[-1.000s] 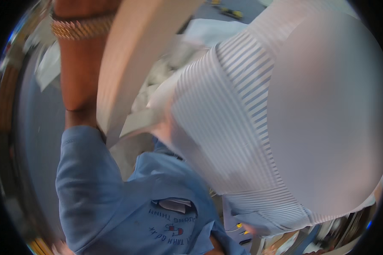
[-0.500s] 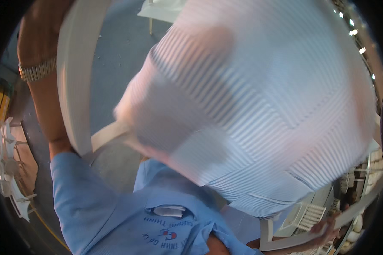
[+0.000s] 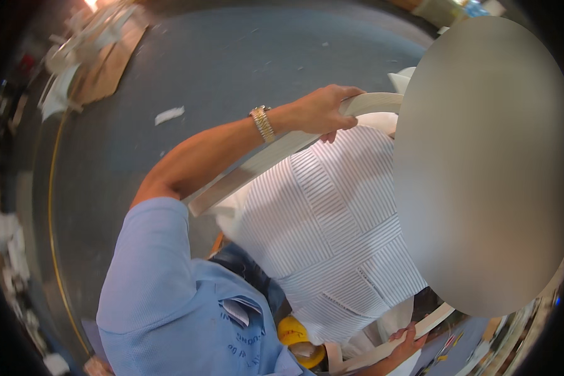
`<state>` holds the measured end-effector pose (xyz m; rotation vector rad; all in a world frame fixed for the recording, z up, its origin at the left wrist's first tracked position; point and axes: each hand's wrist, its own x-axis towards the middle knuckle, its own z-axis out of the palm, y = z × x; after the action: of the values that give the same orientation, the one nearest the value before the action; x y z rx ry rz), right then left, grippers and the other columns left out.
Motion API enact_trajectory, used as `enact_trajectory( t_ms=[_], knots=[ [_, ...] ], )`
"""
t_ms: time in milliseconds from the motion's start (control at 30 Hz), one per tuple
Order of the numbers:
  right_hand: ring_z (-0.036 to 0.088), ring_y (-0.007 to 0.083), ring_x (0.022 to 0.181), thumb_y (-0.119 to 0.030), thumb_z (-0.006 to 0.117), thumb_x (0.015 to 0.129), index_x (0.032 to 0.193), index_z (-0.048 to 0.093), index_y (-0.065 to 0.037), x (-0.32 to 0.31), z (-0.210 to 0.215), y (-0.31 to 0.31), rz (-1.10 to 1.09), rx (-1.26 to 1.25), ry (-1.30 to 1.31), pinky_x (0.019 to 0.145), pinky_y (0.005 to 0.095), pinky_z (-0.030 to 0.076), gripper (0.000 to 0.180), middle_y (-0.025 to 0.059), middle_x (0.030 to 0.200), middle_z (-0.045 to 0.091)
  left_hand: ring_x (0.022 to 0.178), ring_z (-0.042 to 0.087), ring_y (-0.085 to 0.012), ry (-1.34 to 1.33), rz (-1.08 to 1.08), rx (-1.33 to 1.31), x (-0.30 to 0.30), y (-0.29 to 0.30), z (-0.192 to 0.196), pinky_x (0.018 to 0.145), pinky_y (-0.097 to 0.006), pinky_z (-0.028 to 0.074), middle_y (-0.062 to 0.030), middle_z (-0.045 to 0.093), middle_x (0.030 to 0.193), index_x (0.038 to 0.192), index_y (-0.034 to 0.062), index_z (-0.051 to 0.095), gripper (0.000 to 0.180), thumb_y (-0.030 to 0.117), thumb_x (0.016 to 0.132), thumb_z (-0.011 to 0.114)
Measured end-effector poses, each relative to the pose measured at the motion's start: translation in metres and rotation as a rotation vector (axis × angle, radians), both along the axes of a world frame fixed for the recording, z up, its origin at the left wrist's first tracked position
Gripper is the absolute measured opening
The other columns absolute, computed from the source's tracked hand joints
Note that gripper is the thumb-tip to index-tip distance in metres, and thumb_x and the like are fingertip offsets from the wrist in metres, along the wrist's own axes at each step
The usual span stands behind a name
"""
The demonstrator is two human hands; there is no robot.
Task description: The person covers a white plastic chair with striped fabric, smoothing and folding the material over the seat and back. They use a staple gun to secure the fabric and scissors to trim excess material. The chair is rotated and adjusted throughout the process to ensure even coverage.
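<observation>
I hold a pale wooden chair with a woven panel (image 3: 332, 225) of white striped cord, tilted in front of my body. My left hand (image 3: 329, 111), with a metal watch on its wrist, is closed around one curved wooden arm of the chair (image 3: 269, 156). Lower down, my right hand (image 3: 410, 343) grips the opposite wooden arm (image 3: 433, 321). A large blurred oval patch at the right hides part of the chair and whatever lies behind it.
Grey floor (image 3: 200, 75) spreads to the left, with a white scrap (image 3: 169, 115) and a yellow line (image 3: 53, 219). Pale chair pieces on a brown board (image 3: 109, 69) lie at the far left. A yellow round object (image 3: 292, 331) sits below the woven panel.
The chair has come down and away from the view, so more of it shows. My left arm has swung from upright to reaching rightward; both hands still hold the chair.
</observation>
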<state>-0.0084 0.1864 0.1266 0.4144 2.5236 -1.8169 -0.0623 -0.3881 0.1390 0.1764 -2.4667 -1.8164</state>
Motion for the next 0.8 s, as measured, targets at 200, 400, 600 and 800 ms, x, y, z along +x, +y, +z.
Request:
enact_trajectory(
  t_ms=[200,400,600,800],
  knots=[
    [0.048,0.0130,0.047,-0.007,0.061,0.093,0.148,0.045,-0.004,0.058,-0.135,0.132,0.165,0.072,-0.108,0.038,0.0301,0.040,0.057,0.0057,0.084,0.053,0.055,0.065,-0.0133,-0.112,0.136,-0.032,0.157,0.103,-0.124,0.054,-0.028,0.058,-0.0105,0.070,0.085,0.146,-0.0027,0.048,0.059,0.013,0.091,0.060],
    [0.055,0.0168,0.052,-0.013,0.067,0.094,0.123,0.053,0.001,0.051,-0.244,0.165,0.344,0.066,0.006,0.046,0.0336,0.045,0.035,0.0071,0.081,0.057,0.059,0.066,-0.0139,-0.247,0.317,0.043,0.206,0.136,-0.231,0.056,-0.030,0.058,-0.0127,0.070,0.093,0.146,-0.0018,0.048,0.058,0.014,0.092,0.062],
    [0.064,0.0191,0.064,-0.006,0.066,0.091,0.126,0.054,0.003,0.033,-0.244,0.125,0.448,0.186,-0.166,0.059,0.0347,0.052,0.038,0.0105,0.085,0.064,0.057,0.063,-0.0110,-0.309,0.395,0.054,0.225,0.111,-0.247,0.054,-0.027,0.054,-0.0086,0.067,0.089,0.147,-0.0009,0.048,0.056,0.014,0.094,0.061],
    [0.061,0.0149,0.057,-0.014,0.067,0.093,0.121,0.051,-0.002,-0.009,-0.258,0.052,0.466,0.177,-0.267,0.051,0.0315,0.052,0.034,0.0058,0.085,0.062,0.063,0.067,-0.0161,-0.399,0.464,-0.040,0.224,0.065,-0.241,0.060,-0.032,0.060,-0.0161,0.070,0.096,0.147,0.0017,0.046,0.055,0.013,0.095,0.058]
  ],
)
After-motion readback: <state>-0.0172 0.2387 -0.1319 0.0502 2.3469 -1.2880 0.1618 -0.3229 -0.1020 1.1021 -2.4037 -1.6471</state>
